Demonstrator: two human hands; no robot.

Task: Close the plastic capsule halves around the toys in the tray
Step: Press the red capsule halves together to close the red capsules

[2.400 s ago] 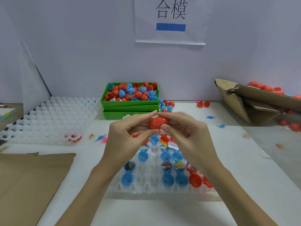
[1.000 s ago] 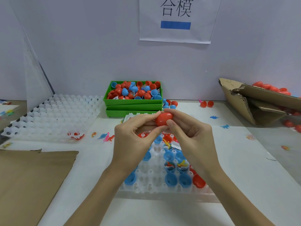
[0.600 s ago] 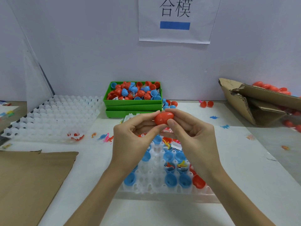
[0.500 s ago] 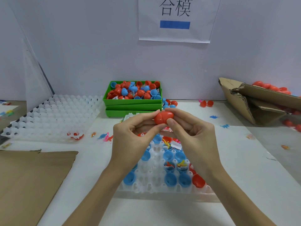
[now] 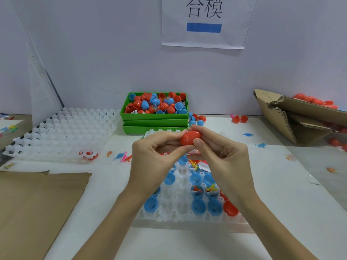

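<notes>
A red capsule (image 5: 190, 137), its two halves pressed together, is pinched between both hands above the tray. My left hand (image 5: 155, 156) grips its left end with thumb and fingers. My right hand (image 5: 221, 156) grips its right end. Below them lies the white cell tray (image 5: 180, 212), holding several open blue halves (image 5: 198, 206), a red half (image 5: 230, 208) and small toys in some cells. The hands hide the tray's far rows.
A green bin (image 5: 155, 117) full of red and blue halves stands behind the tray. Stacked white trays (image 5: 62, 136) sit at the left, flat cardboard (image 5: 33, 207) at the near left, and a torn cardboard box (image 5: 300, 119) with red capsules at the right. Loose toys dot the table.
The hands raised the red capsule slightly away from me and pressed its two halves together; the seam has narrowed. Nothing else has moved.
</notes>
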